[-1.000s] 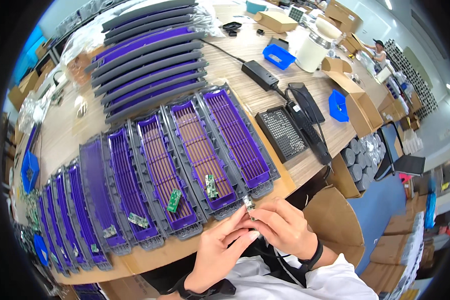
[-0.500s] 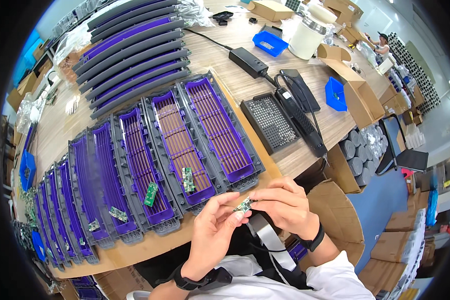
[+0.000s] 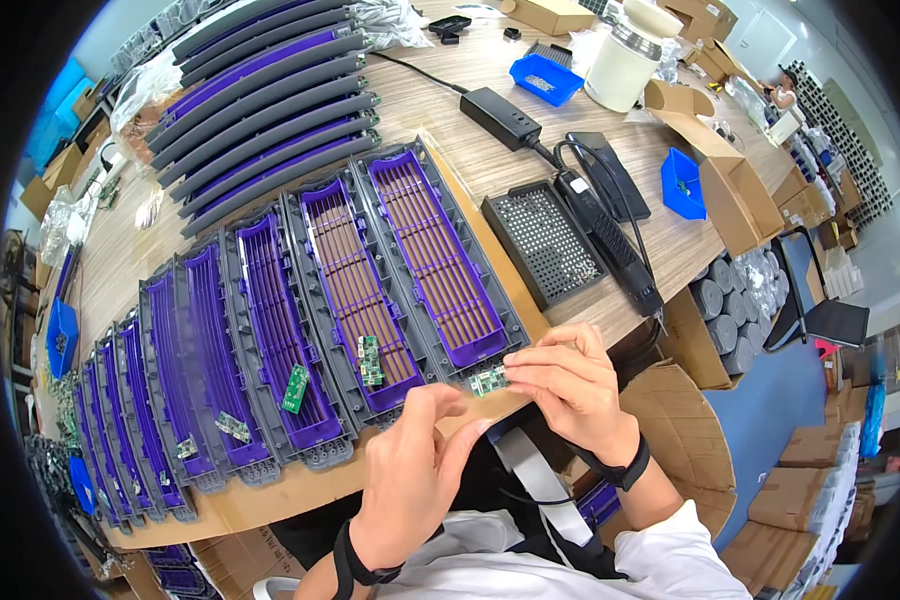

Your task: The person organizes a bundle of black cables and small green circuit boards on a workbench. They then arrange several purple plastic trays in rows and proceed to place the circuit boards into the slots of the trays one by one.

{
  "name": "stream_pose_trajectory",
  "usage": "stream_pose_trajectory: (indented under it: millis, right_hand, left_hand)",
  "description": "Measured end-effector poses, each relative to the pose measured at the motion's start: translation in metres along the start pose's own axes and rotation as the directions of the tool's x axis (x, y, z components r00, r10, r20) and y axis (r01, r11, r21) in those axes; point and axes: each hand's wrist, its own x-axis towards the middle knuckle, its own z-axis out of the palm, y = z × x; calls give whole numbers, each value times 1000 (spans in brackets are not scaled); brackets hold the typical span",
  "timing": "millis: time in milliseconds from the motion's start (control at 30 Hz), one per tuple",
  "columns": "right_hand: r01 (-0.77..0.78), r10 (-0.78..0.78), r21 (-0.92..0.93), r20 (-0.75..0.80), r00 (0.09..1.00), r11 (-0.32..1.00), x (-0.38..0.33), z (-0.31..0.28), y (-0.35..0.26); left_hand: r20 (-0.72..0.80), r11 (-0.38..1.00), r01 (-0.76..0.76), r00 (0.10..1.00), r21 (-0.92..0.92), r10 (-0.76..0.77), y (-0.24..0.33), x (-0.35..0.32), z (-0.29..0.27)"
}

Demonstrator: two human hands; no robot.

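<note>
An assembly workshop: rows of purple trays, parts bins, stacked cartons.

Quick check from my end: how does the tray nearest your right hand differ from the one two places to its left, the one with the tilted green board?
The rightmost purple tray bears its small green circuit board at the near end frame, pinched in the right hand with the left hand close by. The third tray has its green board lying loose and tilted on the purple slats, no hand touching. Both are long grey-framed purple slatted trays, side by side.
</note>
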Motion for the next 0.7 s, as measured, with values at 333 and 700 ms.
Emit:
stream_pose_trajectory:
  millis: [333, 700]
  right_hand:
    - [-25, 29, -133, 27, 999, 991, -2, 12, 2]
    - [-36, 44, -222, 33, 998, 974, -7, 14, -4]
  left_hand:
    - [-20, 798, -335, 917, 501, 398, -14, 24, 16]
    - [-76, 792, -311, 910, 526, 408, -25, 23, 27]
